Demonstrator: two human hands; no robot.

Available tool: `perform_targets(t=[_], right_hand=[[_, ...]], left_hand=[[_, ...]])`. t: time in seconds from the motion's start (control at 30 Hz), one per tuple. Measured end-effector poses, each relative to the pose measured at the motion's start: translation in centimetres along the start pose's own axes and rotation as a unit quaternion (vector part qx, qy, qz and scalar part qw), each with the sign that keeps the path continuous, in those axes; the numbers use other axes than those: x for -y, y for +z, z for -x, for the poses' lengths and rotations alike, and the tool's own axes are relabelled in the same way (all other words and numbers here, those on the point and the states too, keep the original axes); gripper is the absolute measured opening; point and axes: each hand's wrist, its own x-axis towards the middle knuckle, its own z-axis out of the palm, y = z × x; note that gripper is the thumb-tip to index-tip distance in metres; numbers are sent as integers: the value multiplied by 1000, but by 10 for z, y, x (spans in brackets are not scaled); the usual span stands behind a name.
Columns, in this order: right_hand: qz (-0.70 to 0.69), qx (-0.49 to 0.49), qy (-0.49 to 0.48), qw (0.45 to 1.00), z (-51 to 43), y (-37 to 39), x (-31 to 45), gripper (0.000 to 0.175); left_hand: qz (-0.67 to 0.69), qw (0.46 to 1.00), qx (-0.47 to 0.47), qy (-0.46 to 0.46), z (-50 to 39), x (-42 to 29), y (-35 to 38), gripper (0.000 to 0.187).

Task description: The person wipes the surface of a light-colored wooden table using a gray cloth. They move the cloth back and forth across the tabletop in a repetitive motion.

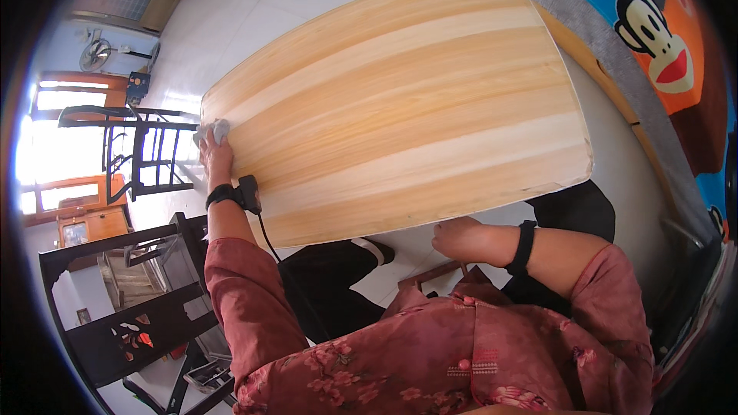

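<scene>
A wood-grain tabletop [398, 109] with rounded corners spreads out in front of me. At its left edge my left hand [217, 153] has its fingers on a crumpled grey cloth [214, 130]. A black strap with a small dark device [249, 193] is around that wrist, and a cable runs from it towards my body. My right hand [458, 237] is by the near edge, its fingers curled; whether it grips the edge from below cannot be seen. Another black strap [523, 246] circles the right wrist.
Dark chairs stand at the left, one with a carved back [138, 328] close to my left arm. A bed [611, 46] with a grey side and a colourful monkey-print cover lies along the right. A standing fan [95, 55] is farther off, and my legs are under the near edge.
</scene>
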Motion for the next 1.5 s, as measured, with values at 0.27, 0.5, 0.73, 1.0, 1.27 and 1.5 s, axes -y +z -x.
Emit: perform_targets(t=[0.27, 0.5, 0.73, 1.0, 1.27, 1.5], right_hand=[[50, -96, -40, 993, 4, 13, -5, 10], [120, -164, -55, 978, 7, 25, -6, 12], [158, -168, -69, 970, 13, 32, -6, 8], [158, -125, -14, 979, 13, 24, 6, 9], [127, -42, 15, 991, 11, 15, 4, 15], [121, -44, 34, 991, 12, 18, 10, 17]], left_hand=[[25, 986, -47, 156, 11, -79, 15, 60], [54, 961, -45, 269, 49, -172, 11, 59], [67, 923, -49, 375, 98, -278, 5, 60], [85, 879, -20, 468, 176, -396, -5, 60], [125, 797, -31, 590, 258, -487, -7, 57], [109, 781, -10, 614, 259, -529, -15, 57]])
